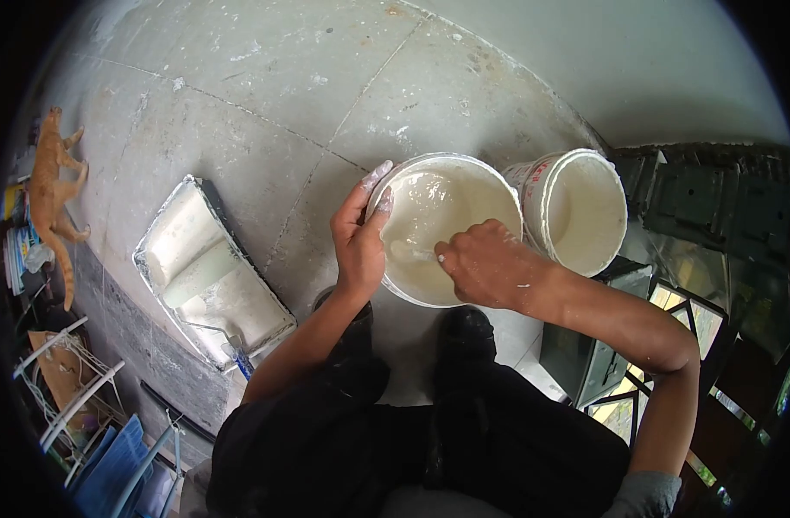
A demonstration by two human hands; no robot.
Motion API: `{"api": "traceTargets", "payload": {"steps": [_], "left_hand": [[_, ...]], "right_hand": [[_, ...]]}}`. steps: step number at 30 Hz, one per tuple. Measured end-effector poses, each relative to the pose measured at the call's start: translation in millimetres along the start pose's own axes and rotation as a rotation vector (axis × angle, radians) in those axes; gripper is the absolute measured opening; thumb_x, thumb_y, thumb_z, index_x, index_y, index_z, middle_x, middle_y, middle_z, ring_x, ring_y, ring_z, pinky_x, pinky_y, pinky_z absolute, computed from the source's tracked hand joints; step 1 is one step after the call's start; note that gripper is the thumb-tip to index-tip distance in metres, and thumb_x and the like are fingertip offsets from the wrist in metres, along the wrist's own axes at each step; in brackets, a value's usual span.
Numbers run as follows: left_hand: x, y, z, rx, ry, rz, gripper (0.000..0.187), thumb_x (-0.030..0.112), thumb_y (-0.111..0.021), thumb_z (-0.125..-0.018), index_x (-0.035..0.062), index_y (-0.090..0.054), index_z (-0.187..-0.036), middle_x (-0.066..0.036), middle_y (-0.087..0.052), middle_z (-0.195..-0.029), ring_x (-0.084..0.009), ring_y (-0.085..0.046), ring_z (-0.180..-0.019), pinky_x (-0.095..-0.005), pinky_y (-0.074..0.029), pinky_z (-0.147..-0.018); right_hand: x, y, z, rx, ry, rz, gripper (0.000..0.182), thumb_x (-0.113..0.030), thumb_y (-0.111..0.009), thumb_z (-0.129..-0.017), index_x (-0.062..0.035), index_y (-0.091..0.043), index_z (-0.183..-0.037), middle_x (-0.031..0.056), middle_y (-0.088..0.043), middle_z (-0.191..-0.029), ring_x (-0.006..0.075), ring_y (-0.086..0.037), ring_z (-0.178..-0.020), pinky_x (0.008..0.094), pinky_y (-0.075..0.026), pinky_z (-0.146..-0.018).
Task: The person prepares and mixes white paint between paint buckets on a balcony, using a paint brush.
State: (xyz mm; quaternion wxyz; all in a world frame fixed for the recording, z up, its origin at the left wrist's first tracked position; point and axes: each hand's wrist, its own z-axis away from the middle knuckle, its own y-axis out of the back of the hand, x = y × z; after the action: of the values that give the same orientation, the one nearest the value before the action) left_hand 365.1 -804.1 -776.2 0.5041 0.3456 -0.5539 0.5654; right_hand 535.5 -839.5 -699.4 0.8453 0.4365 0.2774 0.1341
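Observation:
A white bucket point(454, 161) of wet, cream-white paint point(429, 203) stands on the floor between my boots. My left hand point(362, 237) grips its left rim, thumb on the inner side and paint smeared on the fingertips. Over the right part of the paint, my right hand point(485, 263) is closed in a fist. A pale, paint-coated end point(409, 251) shows beside that fist, but its kind cannot be made out. Against the bucket's right side leans a second white bucket point(546, 203) with red lettering, its inside coated off-white.
Left of me lies a paint tray point(177, 315) with a paint roller point(200, 274), its blue handle point(240, 361) toward me. An orange cat point(49, 186) is at the far left, near books and wire racks point(79, 406). Dark green metal boxes point(688, 203) stand on the right by the wall.

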Motion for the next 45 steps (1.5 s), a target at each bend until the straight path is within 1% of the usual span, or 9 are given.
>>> {"api": "traceTargets", "payload": {"steps": [2, 11, 20, 23, 26, 29, 32, 35, 45], "left_hand": [[0.1, -0.5, -0.1, 0.015, 0.001, -0.013, 0.037, 0.001, -0.050, -0.091, -0.0080, -0.052, -0.127, -0.012, -0.060, -0.120, -0.0143, -0.055, -0.109, -0.0268, -0.040, -0.097], [1.5, -0.2, 0.5, 0.000, -0.008, -0.060, 0.036, 0.001, -0.049, -0.091, -0.0082, -0.052, -0.126, -0.013, -0.059, -0.123, -0.0154, -0.054, -0.112, -0.0275, -0.039, -0.099], [-3.8, 3.2, 0.5, -0.009, -0.030, -0.049, 0.036, 0.001, -0.049, -0.091, -0.0084, -0.052, -0.126, -0.014, -0.059, -0.123, -0.0160, -0.054, -0.112, -0.0281, -0.039, -0.100], [-1.5, 1.0, 0.2, -0.002, -0.028, -0.054, 0.036, 0.002, -0.049, -0.091, -0.0084, -0.052, -0.126, -0.014, -0.059, -0.123, -0.0160, -0.054, -0.113, -0.0281, -0.039, -0.100], [0.2, -1.0, 0.1, 0.007, -0.013, -0.042, 0.036, 0.002, -0.049, -0.091, -0.0083, -0.053, -0.126, -0.014, -0.059, -0.122, -0.0162, -0.054, -0.113, -0.0281, -0.039, -0.099], [0.9, -0.6, 0.2, -0.002, -0.014, -0.047, 0.036, 0.003, -0.049, -0.092, -0.0080, -0.053, -0.126, -0.014, -0.059, -0.122, -0.0165, -0.054, -0.112, -0.0281, -0.039, -0.099], [-1.0, -0.7, 0.2, 0.009, -0.027, -0.051, 0.036, 0.003, -0.050, -0.092, -0.0078, -0.053, -0.126, -0.013, -0.060, -0.122, -0.0160, -0.055, -0.112, -0.0280, -0.039, -0.099], [0.4, 0.1, 0.1, -0.004, -0.016, -0.065, 0.036, 0.004, -0.050, -0.092, -0.0077, -0.052, -0.126, -0.013, -0.060, -0.122, -0.0158, -0.055, -0.112, -0.0279, -0.039, -0.099], [0.1, 0.4, 0.7, 0.001, -0.023, -0.064, 0.037, 0.004, -0.051, -0.091, -0.0085, -0.052, -0.126, -0.014, -0.059, -0.122, -0.0166, -0.055, -0.112, -0.0283, -0.039, -0.099]], "right_hand": [[-3.3, -3.3, -3.6, 0.007, 0.058, -0.048, 0.010, -0.006, -0.059, -0.070, 0.0007, -0.065, -0.068, 0.0178, -0.063, -0.064, 0.0333, -0.066, -0.064, 0.0433, -0.052, -0.060], [6.1, 24.1, 4.5, 0.128, 0.275, 0.052, 0.008, -0.007, -0.062, -0.067, -0.0003, -0.065, -0.066, 0.0170, -0.061, -0.061, 0.0323, -0.065, -0.061, 0.0421, -0.052, -0.058], [6.8, 7.6, 7.0, 0.228, 0.505, 0.506, 0.008, -0.012, -0.063, -0.061, -0.0067, -0.060, -0.055, 0.0047, -0.053, -0.052, 0.0209, -0.060, -0.053, 0.0304, -0.047, -0.055], [12.1, 3.5, 12.7, 0.394, 0.535, 0.547, 0.009, -0.013, -0.063, -0.061, -0.0055, -0.061, -0.056, 0.0016, -0.053, -0.055, 0.0176, -0.059, -0.060, 0.0284, -0.049, -0.060], [18.1, -3.0, 16.7, 0.434, 0.549, 0.507, 0.011, -0.014, -0.064, -0.063, -0.0034, -0.063, -0.062, 0.0014, -0.057, -0.061, 0.0173, -0.061, -0.075, 0.0273, -0.050, -0.066], [19.5, -9.6, 22.2, 0.419, 0.414, 0.391, 0.012, -0.015, -0.064, -0.066, -0.0028, -0.065, -0.068, 0.0037, -0.060, -0.064, 0.0198, -0.060, -0.086, 0.0290, -0.050, -0.076], [15.1, -6.1, 26.0, 0.372, 0.287, 0.204, 0.017, -0.015, -0.063, -0.069, -0.0001, -0.065, -0.076, 0.0073, -0.063, -0.070, 0.0234, -0.060, -0.088, 0.0331, -0.048, -0.084], [14.9, -11.0, 26.0, 0.341, 0.181, 0.242, 0.020, -0.015, -0.062, -0.070, 0.0023, -0.064, -0.080, 0.0114, -0.064, -0.073, 0.0261, -0.060, -0.089, 0.0369, -0.046, -0.089], [8.3, 0.4, 31.9, 0.258, 0.298, 0.303, 0.016, -0.013, -0.059, -0.073, 0.0016, -0.062, -0.079, 0.0095, -0.061, -0.070, 0.0219, -0.064, -0.071, 0.0310, -0.052, -0.067]]}}
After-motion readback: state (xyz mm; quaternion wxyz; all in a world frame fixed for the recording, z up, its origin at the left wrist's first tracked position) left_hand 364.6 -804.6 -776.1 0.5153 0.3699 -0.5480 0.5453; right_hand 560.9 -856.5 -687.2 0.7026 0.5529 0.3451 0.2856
